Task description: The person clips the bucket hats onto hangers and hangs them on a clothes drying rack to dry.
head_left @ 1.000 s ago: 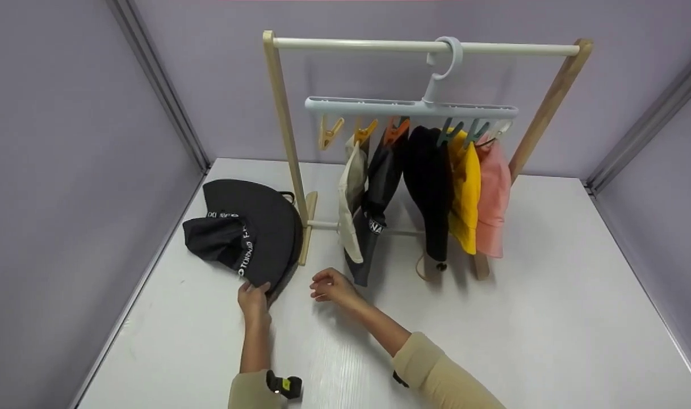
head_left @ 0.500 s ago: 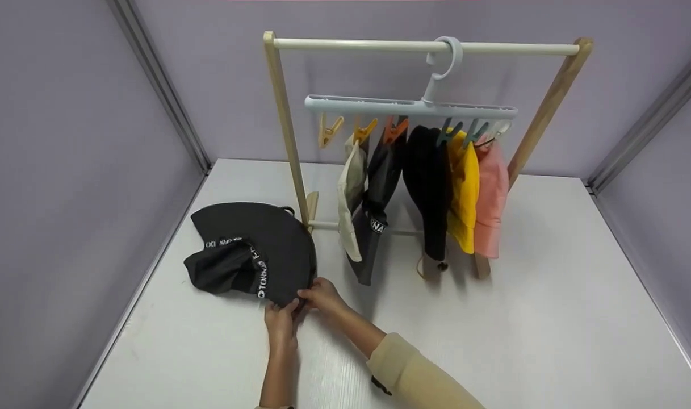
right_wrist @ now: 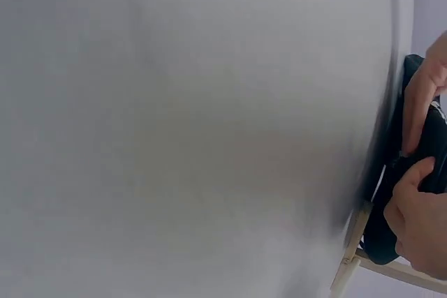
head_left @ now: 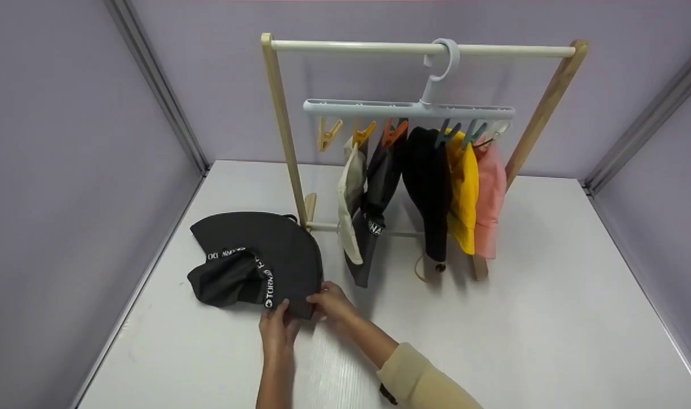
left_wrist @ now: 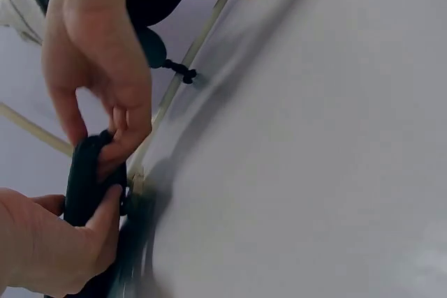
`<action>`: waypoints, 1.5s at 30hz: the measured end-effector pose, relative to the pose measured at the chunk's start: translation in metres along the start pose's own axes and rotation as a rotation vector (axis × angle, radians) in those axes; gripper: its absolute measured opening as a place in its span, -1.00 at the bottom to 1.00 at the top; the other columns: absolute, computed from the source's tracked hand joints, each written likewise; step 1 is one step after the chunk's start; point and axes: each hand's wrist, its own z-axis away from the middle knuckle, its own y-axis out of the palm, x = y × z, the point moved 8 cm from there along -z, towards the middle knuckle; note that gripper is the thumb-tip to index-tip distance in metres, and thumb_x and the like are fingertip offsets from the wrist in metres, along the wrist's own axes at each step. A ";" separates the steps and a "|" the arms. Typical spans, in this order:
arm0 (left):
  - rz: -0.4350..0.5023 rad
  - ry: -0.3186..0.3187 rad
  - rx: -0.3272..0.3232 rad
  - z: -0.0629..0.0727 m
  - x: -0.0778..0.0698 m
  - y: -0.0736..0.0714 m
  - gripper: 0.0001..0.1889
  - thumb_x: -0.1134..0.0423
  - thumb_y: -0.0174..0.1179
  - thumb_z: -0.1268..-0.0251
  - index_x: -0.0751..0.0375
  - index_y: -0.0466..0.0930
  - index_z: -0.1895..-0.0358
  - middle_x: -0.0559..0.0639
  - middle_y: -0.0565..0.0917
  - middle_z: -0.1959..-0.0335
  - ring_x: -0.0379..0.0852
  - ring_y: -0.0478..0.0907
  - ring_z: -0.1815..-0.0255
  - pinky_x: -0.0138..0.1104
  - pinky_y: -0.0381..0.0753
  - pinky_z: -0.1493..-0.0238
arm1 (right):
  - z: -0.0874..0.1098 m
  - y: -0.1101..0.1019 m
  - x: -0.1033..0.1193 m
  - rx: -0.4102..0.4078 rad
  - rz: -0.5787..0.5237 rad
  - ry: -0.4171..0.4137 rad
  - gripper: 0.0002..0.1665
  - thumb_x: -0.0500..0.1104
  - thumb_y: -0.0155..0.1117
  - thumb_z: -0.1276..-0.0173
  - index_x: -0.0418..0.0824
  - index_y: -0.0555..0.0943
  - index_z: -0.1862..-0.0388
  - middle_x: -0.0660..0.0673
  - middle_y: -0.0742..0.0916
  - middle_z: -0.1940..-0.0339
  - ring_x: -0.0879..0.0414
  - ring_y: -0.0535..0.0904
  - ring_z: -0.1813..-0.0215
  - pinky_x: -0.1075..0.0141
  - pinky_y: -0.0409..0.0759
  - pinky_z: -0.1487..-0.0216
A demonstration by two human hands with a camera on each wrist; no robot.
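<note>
A black wide-brimmed hat (head_left: 257,230) with white lettering on its band lies on the left of the white table in the head view. Its crown (head_left: 223,278) is slumped towards the left. My left hand (head_left: 274,332) pinches the near edge of the brim, thumb on top. Just to the right, my right hand (head_left: 333,304) grips the brim's right corner between thumb and fingers. The left wrist view has both hands on the dark brim (left_wrist: 87,179). At the right edge of the right wrist view, they hold the same dark fabric (right_wrist: 391,221); the fingers underneath are partly hidden.
Behind stands a wooden rack (head_left: 280,108) with a light-blue clip hanger (head_left: 368,108). From it hang a cream hat (head_left: 352,199), a dark hat (head_left: 382,187), a black one (head_left: 427,193), a yellow one (head_left: 464,199) and a pink one (head_left: 491,210). The leftmost clip (head_left: 325,136) holds nothing.
My right hand has come left and taken hold of the brim beside my left hand. The black hat has slid towards me and slightly right.
</note>
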 end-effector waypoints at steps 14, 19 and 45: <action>0.420 -0.045 -0.095 -0.012 -0.015 -0.020 -0.70 0.23 0.03 -0.35 0.18 0.29 -0.08 -0.06 0.44 0.02 -0.23 0.43 0.04 -0.41 0.37 -0.04 | 0.040 -0.013 -0.007 0.006 -0.135 0.124 -0.58 -0.42 0.09 -0.08 -0.49 0.38 0.03 -0.24 0.63 0.27 0.01 0.59 0.26 0.15 0.53 0.12; 0.532 -0.059 -0.169 -0.012 -0.016 -0.022 -0.53 0.16 0.02 -0.36 0.19 0.20 -0.27 -0.04 0.33 -0.12 -0.19 0.31 -0.10 -0.43 0.29 -0.10 | 0.052 -0.014 -0.012 0.018 -0.180 0.156 -0.58 -0.37 0.10 -0.09 -0.42 0.38 0.02 -0.22 0.62 0.26 0.02 0.58 0.26 0.18 0.54 0.21; 0.603 0.250 0.103 0.022 -0.047 0.019 -0.46 0.28 -0.19 -0.47 0.28 -0.14 -0.41 -0.01 0.40 -0.04 -0.19 0.45 0.01 -0.33 0.22 -0.19 | 0.073 -0.027 -0.029 0.075 -0.536 0.283 -0.60 -0.45 -0.12 -0.12 -0.54 0.25 0.01 -0.28 0.53 0.23 -0.05 0.58 0.19 0.15 0.50 0.04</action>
